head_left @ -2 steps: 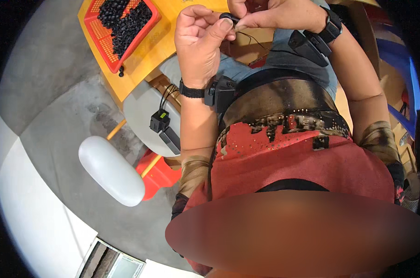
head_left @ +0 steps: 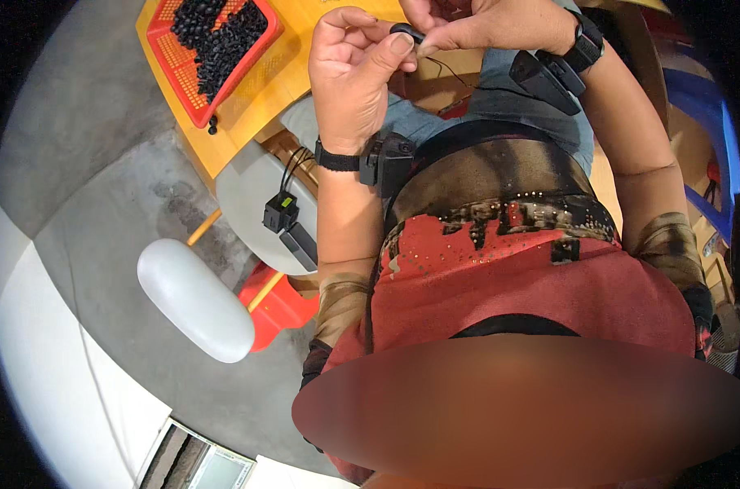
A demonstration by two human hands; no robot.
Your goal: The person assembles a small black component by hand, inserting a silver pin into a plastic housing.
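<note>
A small, smooth black oval piece [head_left: 404, 31] is pinched at the top of the view. My left hand [head_left: 355, 69] grips its left end between thumb and forefinger, the other fingers curled. My right hand [head_left: 488, 28] has its thumb and fingertips pressed together at the piece's right end. What the right fingertips hold there is partly hidden. From just below the fingers a thin dark cord [head_left: 451, 72] trails off to the right, above my lap. Left of my hands, a red perforated basket [head_left: 181, 81] holds many small black parts [head_left: 223, 45].
The basket stands on a yellow table [head_left: 284, 81]; a few loose black pieces [head_left: 212, 125] lie beside it. Left of me is a chair with a pale backrest [head_left: 197, 300], a black cabled device [head_left: 282, 213] on its seat, and a red stool [head_left: 282, 314] under it. Something blue [head_left: 700, 98] stands at right.
Almost nothing differs; the black piece and my fingertips have shifted very slightly. Both hands keep their grip.
</note>
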